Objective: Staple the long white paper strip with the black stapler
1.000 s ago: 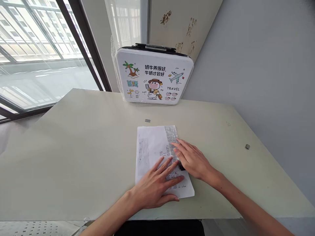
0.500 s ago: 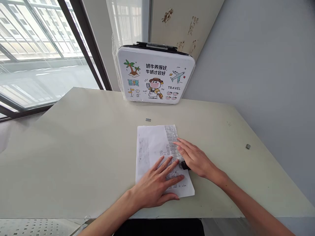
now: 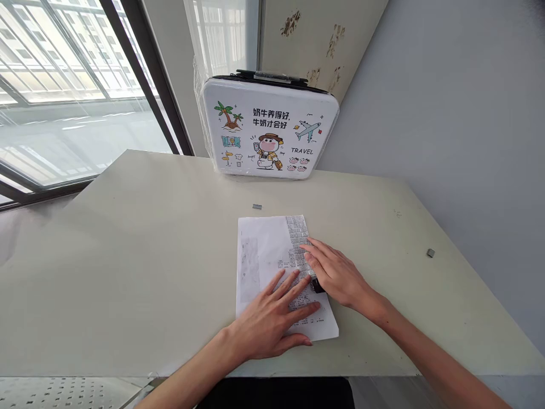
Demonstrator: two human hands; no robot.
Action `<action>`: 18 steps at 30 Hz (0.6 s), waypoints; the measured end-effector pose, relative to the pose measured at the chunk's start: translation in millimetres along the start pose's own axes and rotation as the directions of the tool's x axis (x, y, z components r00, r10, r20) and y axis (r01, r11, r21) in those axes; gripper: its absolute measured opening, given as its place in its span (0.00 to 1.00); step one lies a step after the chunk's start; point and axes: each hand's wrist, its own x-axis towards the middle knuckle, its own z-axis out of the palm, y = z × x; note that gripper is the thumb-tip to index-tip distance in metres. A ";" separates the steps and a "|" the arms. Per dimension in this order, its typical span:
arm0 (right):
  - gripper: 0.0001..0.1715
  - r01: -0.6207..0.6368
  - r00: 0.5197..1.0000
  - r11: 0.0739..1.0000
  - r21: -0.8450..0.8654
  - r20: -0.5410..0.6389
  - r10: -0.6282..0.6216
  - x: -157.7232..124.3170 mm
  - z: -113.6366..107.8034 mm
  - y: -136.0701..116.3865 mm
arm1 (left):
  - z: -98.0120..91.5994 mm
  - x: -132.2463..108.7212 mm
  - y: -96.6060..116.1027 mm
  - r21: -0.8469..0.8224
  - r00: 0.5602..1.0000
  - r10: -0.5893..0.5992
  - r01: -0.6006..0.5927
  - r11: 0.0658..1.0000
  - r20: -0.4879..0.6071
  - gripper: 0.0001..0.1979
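Observation:
A sheet of white printed paper [image 3: 264,238] lies flat on the table, with a greyish patch at its left and rows of dense dark print [image 3: 298,233] down its upper right side. My left hand [image 3: 272,321] presses on its lower half, fingers spread. At the paper's right edge, my right hand [image 3: 338,275] is closed round a small black roller stamp [image 3: 317,286]. Only the stamp's left end shows, touching the paper below the dense rows; my palm hides the rest.
A white cartoon-printed case [image 3: 272,125] in clear plastic stands upright at the table's back. One small grey piece [image 3: 257,207] lies beyond the paper, another [image 3: 431,253] far right. Beside the table [image 3: 149,255] are a window at left and a wall at right.
The black roller stamp has shifted very slightly at the paper's right edge, and its grey end shows less. My left hand stays on the paper.

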 end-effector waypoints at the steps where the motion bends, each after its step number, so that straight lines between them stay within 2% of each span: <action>1: 0.31 0.000 1.000 1.000 -0.003 0.000 0.000 0.1 0.3 0.1 | 0.3 0.0 0.0 0.001 1.000 -0.001 0.001 1.000 0.001 0.32; 7: 0.31 0.009 0.999 0.999 -0.033 -0.032 -0.011 1.0 3.3 -0.1 | 3.7 -1.0 -1.0 -0.002 1.000 0.002 -0.002 1.000 -0.030 0.32; 18: 0.31 0.000 0.999 0.999 -0.043 -0.037 -0.002 1.1 3.4 -2.0 | 4.0 -1.4 -1.1 0.007 1.000 -0.003 0.003 1.000 -0.008 0.32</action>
